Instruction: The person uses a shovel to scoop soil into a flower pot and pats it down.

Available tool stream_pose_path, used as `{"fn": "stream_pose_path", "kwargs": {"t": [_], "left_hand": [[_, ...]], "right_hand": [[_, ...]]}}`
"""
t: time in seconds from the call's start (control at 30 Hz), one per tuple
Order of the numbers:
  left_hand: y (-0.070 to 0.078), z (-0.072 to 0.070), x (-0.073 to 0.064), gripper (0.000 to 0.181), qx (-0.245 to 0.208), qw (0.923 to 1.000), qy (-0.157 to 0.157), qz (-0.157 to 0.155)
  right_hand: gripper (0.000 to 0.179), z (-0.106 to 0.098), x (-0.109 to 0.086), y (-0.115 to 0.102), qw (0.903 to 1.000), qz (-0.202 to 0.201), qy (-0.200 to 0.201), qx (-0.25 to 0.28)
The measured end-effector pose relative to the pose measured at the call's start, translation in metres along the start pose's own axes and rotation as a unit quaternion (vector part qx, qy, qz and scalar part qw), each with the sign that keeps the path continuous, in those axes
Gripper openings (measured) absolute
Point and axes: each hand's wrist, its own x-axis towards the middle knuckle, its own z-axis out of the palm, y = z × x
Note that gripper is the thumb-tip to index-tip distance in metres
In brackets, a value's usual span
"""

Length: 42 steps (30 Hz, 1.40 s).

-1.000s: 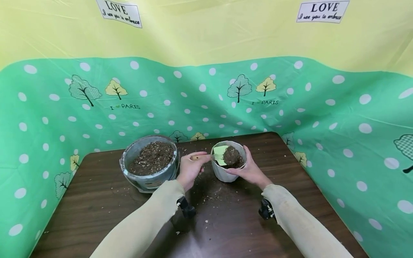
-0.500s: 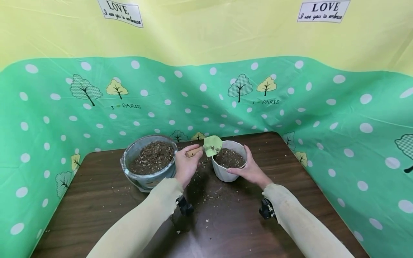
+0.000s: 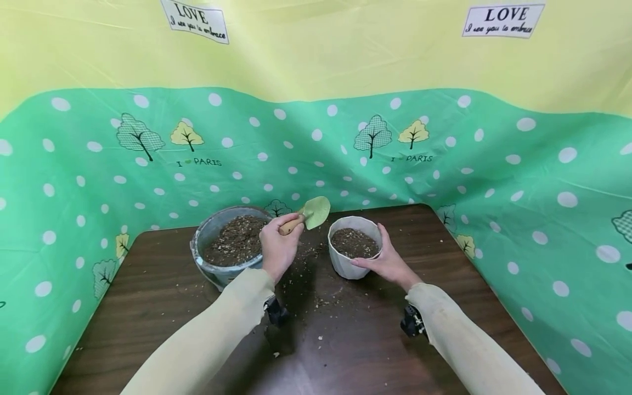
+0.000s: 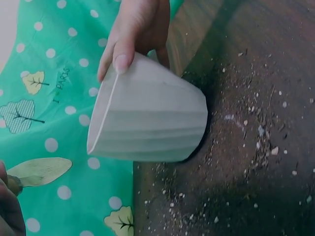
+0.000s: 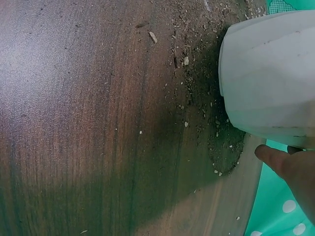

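In the head view my left hand point(image 3: 280, 247) grips the wooden handle of a small trowel point(image 3: 316, 212). Its pale green blade is raised between bucket and pot, with no heap of soil on it. My right hand point(image 3: 387, 260) holds the white ribbed flowerpot point(image 3: 348, 266) at its right side, thumb at the near rim and fingers around the far side. Dark soil point(image 3: 354, 243) lies inside the pot, below the rim. The left wrist view shows the pot point(image 4: 152, 115) from the side and the trowel blade point(image 4: 47, 172) apart from it.
A grey bucket point(image 3: 201, 258) of potting soil stands to the left, partly behind my left hand. Soil crumbs point(image 3: 328, 302) are scattered on the brown wooden table point(image 3: 365, 351). A green and yellow printed cloth point(image 3: 316, 148) hangs behind and at both sides.
The trowel has tipped its clump of soil into the pot, then lifted and moved left towards the bucket. My right hand keeps its hold on the pot.
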Motion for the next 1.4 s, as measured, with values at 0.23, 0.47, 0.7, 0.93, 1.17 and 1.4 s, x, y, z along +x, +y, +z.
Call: {"fn": "stream_pose_path", "kwargs": {"t": [0.23, 0.47, 0.7, 0.93, 1.17, 1.4], "left_hand": [[0.0, -0.019, 0.006, 0.025, -0.01, 0.9998, 0.002, -0.018], [0.002, -0.036, 0.009, 0.023, -0.017, 0.9993, 0.008, -0.032], [0.005, -0.055, 0.013, 0.025, -0.013, 0.9986, 0.008, -0.051], [0.005, -0.081, 0.019, 0.026, 0.037, 0.9984, 0.021, -0.037], [0.002, -0.109, 0.025, 0.026, 0.053, 0.9965, 0.041, -0.05], [-0.001, -0.134, 0.028, 0.026, 0.072, 0.9946, 0.062, -0.043]], "right_hand": [[0.128, 0.0, 0.0, -0.001, 1.0, -0.003, -0.002, -0.008], [0.128, 0.0, 0.002, 0.002, 0.9999, -0.006, -0.004, -0.008], [0.127, -0.001, 0.0, 0.001, 0.9999, -0.002, -0.006, -0.011], [0.128, -0.001, 0.0, 0.0, 0.9999, -0.005, -0.008, -0.007], [0.127, -0.003, 0.001, 0.001, 0.9999, -0.004, -0.011, -0.008], [0.127, -0.002, 0.002, 0.002, 0.9998, -0.01, -0.012, -0.009]]}}
